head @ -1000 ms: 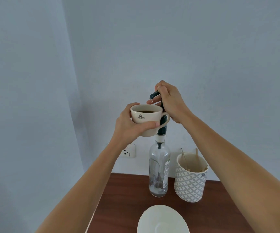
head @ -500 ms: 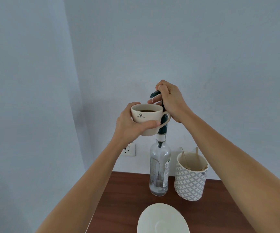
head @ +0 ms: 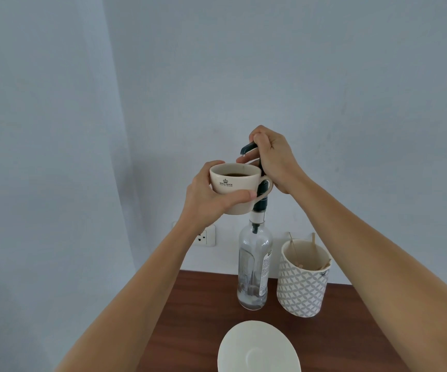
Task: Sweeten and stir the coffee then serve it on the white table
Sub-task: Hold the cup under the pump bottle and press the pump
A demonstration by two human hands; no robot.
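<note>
Head view is taken from above the arms, and a dark wooden table (head: 351,331) is seen at the bottom, set against a pale wall; it is not the white table of the task, so the serving is judged to be still far. A clear bottle (head: 254,267) is stood upright near the back edge, and only a little liquid is seen at its bottom, so it is judged nearly empty. Just beside it, on the right, a patterned cup (head: 303,280) is placed, and a few wooden sticks (head: 312,244) are kept in it, probably for the stirring to be done afterwards. A white saucer (head: 257,347) is laid in front, bare, and it is judged to be waiting for the mug. The mug (head: 235,187) is held up in the air by the left hand (head: 210,200), which is wrapped around its body, so that its mouth is brought under the spout of the dark pump (head: 247,149); dark coffee is seen inside, well below the rim. The pump head is gripped by the right hand (head: 273,159), closed over it, apparently so that syrup can be pressed out. A small drop seems to hang at the spout.
</note>
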